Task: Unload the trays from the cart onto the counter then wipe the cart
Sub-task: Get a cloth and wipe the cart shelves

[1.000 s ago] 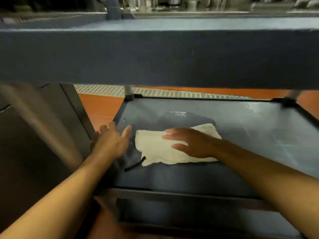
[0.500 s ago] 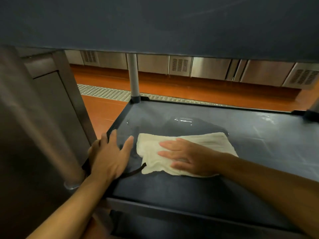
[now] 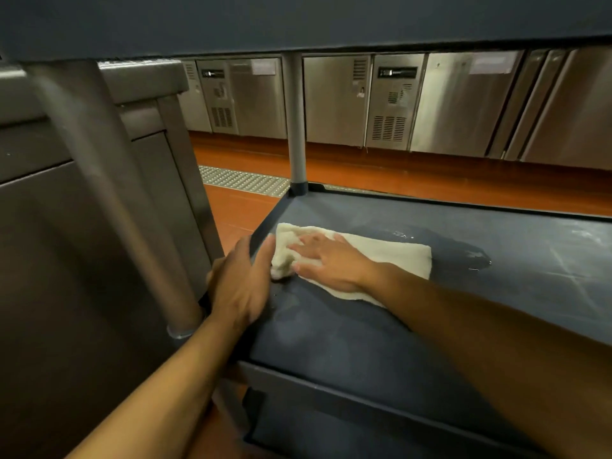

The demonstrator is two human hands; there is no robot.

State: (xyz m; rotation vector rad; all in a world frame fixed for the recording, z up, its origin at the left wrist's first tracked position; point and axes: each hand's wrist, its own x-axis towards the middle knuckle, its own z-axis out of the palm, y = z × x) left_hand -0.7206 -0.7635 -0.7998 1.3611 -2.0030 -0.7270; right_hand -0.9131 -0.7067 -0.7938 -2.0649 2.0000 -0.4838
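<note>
The right hand (image 3: 326, 261) lies flat on a cream cloth (image 3: 371, 256), its fingers straight and spread a little, palm down, pressing the cloth onto the dark blue shelf (image 3: 414, 326) of the cart. The cloth sits near the shelf's left edge, its left end bunched up into a thick fold while the rest spreads flat toward the right under and past the wrist. The left hand (image 3: 241, 286) rests on the raised left rim of the same shelf, fingers straight and close together, thumb lying along the inner side just beside the bunched end of the cloth; whether the thumb touches the cloth cannot be told, since this hand is slightly blurred. To the right of the cloth a darker wet patch (image 3: 440, 246) shows on the shelf, with small bright droplets at its edge, and faint pale streaks cross the surface farther right. A grey upright post (image 3: 294, 127) rises from the far left corner of the shelf to the underside of the upper shelf (image 3: 298, 18), which fills the top of the view. On the left stands a stainless steel counter (image 3: 82, 200) with a round leg close to the cart. Beyond the cart lie an orange-red floor (image 3: 430, 173), a metal drain grate (image 3: 241, 180) and a row of steel undercounter fridge units (image 3: 390, 101).
</note>
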